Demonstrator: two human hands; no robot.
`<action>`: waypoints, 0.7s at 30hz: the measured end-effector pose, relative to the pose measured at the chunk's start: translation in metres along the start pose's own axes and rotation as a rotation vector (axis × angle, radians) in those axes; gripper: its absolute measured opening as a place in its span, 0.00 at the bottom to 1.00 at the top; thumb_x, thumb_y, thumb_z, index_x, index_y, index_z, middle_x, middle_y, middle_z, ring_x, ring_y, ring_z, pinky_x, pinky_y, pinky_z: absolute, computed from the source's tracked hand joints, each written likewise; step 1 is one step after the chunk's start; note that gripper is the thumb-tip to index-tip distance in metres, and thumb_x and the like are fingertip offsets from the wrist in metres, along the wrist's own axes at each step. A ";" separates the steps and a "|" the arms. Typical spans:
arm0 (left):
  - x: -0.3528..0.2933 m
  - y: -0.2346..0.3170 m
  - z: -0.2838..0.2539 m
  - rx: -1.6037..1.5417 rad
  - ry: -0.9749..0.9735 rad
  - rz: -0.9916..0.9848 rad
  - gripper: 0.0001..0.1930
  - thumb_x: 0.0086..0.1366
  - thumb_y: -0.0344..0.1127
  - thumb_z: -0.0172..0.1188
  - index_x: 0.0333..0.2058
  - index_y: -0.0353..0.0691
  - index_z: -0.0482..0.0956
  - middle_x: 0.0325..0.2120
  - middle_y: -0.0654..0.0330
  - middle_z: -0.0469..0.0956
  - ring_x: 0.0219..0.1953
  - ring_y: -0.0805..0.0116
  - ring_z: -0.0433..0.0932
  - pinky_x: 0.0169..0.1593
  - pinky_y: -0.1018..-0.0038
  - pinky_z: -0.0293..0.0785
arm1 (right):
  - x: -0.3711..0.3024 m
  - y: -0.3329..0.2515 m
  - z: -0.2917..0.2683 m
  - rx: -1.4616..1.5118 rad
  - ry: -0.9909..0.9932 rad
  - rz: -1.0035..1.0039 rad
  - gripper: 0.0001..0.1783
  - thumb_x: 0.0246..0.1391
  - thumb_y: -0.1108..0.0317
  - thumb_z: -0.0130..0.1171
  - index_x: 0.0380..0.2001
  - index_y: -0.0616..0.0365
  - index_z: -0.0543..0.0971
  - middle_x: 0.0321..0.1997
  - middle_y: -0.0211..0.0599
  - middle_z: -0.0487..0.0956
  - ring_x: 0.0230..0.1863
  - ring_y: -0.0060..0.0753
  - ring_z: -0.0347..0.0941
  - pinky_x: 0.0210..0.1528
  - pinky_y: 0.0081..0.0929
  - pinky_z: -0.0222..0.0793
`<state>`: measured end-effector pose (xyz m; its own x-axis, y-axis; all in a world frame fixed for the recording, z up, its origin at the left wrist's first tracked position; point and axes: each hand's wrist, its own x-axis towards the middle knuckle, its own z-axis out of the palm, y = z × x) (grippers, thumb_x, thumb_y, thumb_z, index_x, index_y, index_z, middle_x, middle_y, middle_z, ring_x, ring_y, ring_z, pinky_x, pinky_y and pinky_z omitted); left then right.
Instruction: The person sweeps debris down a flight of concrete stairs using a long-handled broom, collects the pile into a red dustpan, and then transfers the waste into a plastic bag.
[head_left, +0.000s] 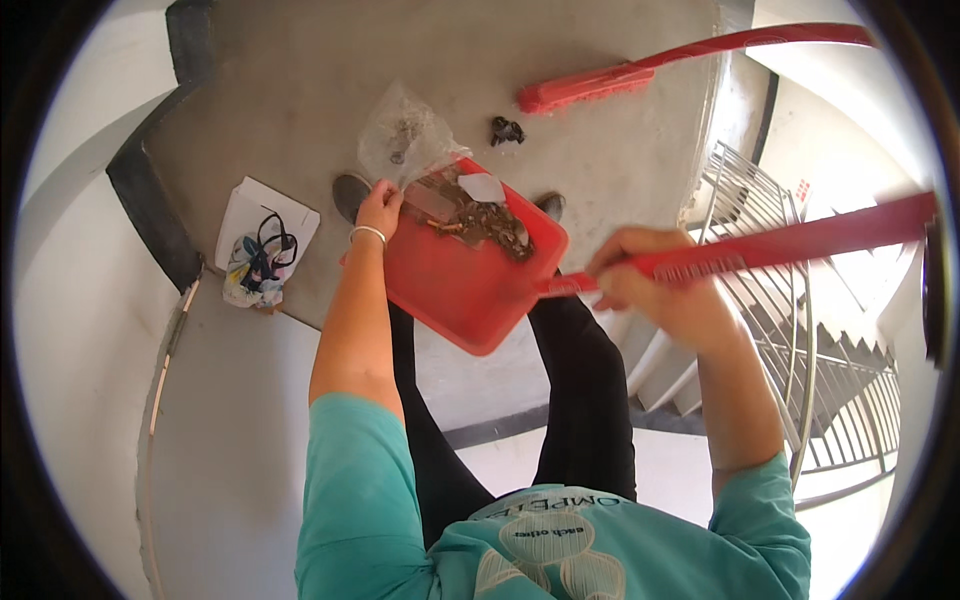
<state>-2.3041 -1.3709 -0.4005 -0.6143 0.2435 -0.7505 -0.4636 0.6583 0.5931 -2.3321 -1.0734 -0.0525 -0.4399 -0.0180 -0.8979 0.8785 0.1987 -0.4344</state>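
Observation:
My right hand [665, 290] is closed around the long red handle [760, 245] of a red dustpan [435, 275]. The pan is lifted and tilted in front of my legs, its far edge by a clear plastic bag [400, 130]. Brown debris [490, 222] and a whitish scrap [482, 187] lie toward the pan's far side. At the far left corner of the pan, my left hand [380, 208] pinches the near edge of the bag. The bag spreads beyond the pan with a little dirt inside.
A red broom [590, 88] lies on the floor at the far right. Near it sits a small dark clump [507, 130]. To the left are a white paper-like bag [245, 215] and black straps [275, 240]. A metal railing [805, 330] borders stairs on the right.

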 end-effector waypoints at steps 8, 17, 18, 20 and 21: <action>-0.005 -0.018 -0.011 0.091 -0.064 -0.027 0.08 0.60 0.37 0.50 0.33 0.38 0.68 0.30 0.52 0.75 0.33 0.52 0.72 0.39 0.67 0.67 | 0.017 -0.010 0.005 0.043 0.021 0.119 0.08 0.44 0.69 0.52 0.25 0.64 0.75 0.22 0.34 0.75 0.23 0.21 0.74 0.26 0.14 0.68; -0.001 -0.024 -0.023 0.020 -0.006 0.039 0.08 0.59 0.37 0.51 0.33 0.39 0.69 0.30 0.52 0.75 0.34 0.53 0.73 0.39 0.68 0.67 | 0.019 -0.022 0.020 -0.033 -0.019 0.041 0.08 0.44 0.70 0.52 0.26 0.65 0.75 0.22 0.35 0.76 0.24 0.22 0.74 0.28 0.18 0.70; -0.005 -0.026 -0.020 0.055 -0.038 0.004 0.08 0.59 0.37 0.51 0.34 0.39 0.68 0.30 0.52 0.75 0.34 0.53 0.73 0.40 0.68 0.67 | 0.024 -0.020 0.018 0.017 0.009 0.103 0.08 0.44 0.70 0.52 0.26 0.65 0.75 0.21 0.35 0.76 0.24 0.22 0.75 0.28 0.18 0.70; -0.009 -0.023 -0.023 0.132 -0.088 -0.067 0.08 0.59 0.37 0.51 0.35 0.40 0.68 0.30 0.52 0.75 0.35 0.53 0.73 0.40 0.68 0.67 | 0.010 -0.017 0.016 0.014 -0.059 0.109 0.07 0.45 0.70 0.52 0.27 0.63 0.75 0.22 0.34 0.76 0.24 0.21 0.75 0.28 0.17 0.70; -0.007 -0.015 -0.023 0.111 -0.066 -0.063 0.09 0.59 0.37 0.51 0.35 0.40 0.68 0.31 0.51 0.74 0.35 0.53 0.73 0.40 0.67 0.67 | 0.011 -0.022 0.017 -0.011 -0.055 0.032 0.08 0.44 0.71 0.51 0.26 0.65 0.75 0.22 0.36 0.76 0.24 0.23 0.75 0.27 0.17 0.70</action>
<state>-2.3076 -1.3993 -0.3974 -0.5412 0.2435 -0.8049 -0.4244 0.7473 0.5114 -2.3531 -1.0942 -0.0544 -0.4000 -0.0649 -0.9142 0.8899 0.2112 -0.4043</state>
